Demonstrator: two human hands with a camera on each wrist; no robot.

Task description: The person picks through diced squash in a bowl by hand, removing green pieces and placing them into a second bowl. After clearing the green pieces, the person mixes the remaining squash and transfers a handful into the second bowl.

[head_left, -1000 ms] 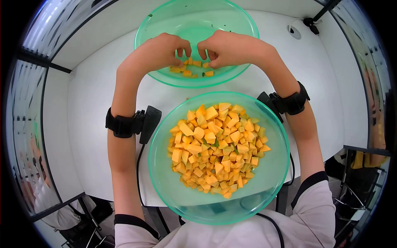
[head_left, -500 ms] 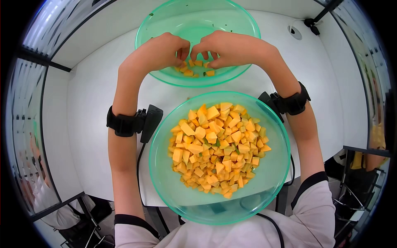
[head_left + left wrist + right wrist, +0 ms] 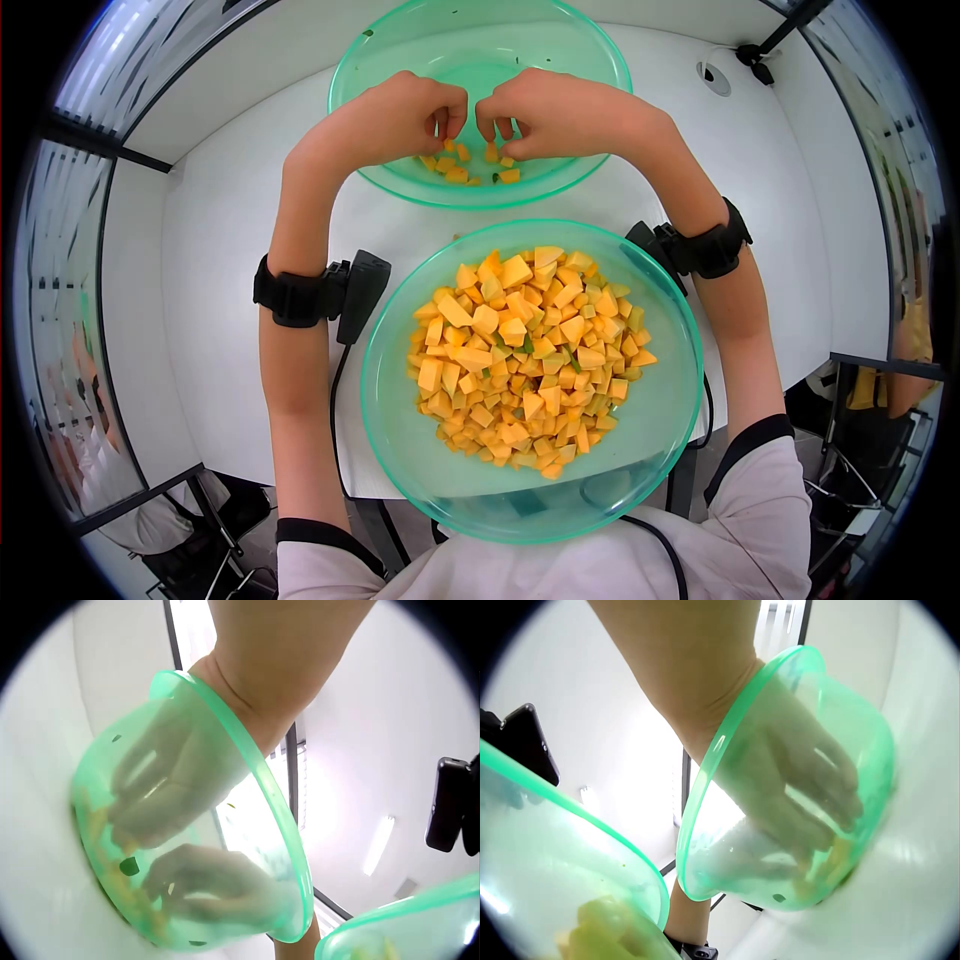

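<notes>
Table and walls, head view: white table (image 3: 220, 280) across the middle of the frame, pale walls around it, round cable hole (image 3: 713, 78) at upper right.
Far bowl, head view: translucent green far bowl (image 3: 480, 45) at top centre, a few loose orange pieces (image 3: 456, 175) low inside it and small dark bits (image 3: 368, 33) on its wall.
Near bowl, head view: green near bowl (image 3: 440, 490) at lower centre, bearing a broad heap of orange chunks (image 3: 520, 370).
Left hand, head view: left hand (image 3: 405, 115) over the far bowl, fingers bent down at the loose orange pieces; whether they pinch one cannot be told.
Right hand, head view: right hand (image 3: 545, 110) opposite, just beside the left hand, fingers bent with a piece by their tips; a grip on it cannot be made out.
Straps, head view: black left strap (image 3: 292, 295) and black right strap (image 3: 712, 248) on the forearms.
Left wrist view: far bowl fills the left and centre, both hands blurred through its wall, the left hand above the right hand; dark green fleck (image 3: 129, 866) between them, near bowl's rim at lower right.
Right wrist view: far bowl at centre and right, right hand reaching down to blurred yellow pieces; near bowl with chunks at lower left.
</notes>
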